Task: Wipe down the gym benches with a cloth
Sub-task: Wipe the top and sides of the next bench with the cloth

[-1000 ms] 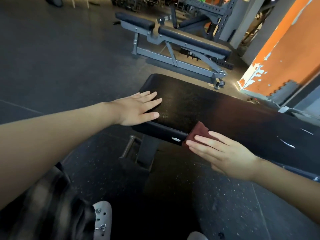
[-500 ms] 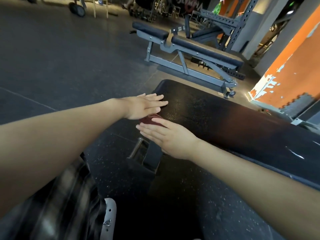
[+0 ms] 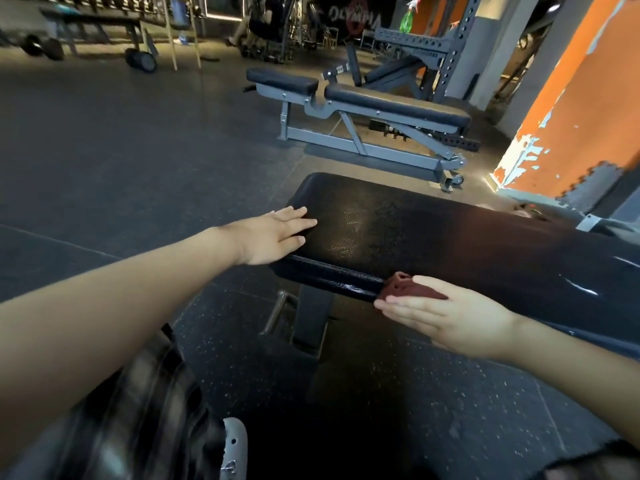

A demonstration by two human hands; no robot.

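While its fingers lay straight, the right grip pressed a maroon cloth flat against the near side edge of the black padded surface, lower right of centre in the frame. The left grip, fingers likewise extended and holding nothing, rested on the pad's corner at centre left, apparently bracing. Wiping the edge looked to be the step in hand. The next move would likely call for running the cloth along the rim under even pressure. A second bench stood at upper centre.
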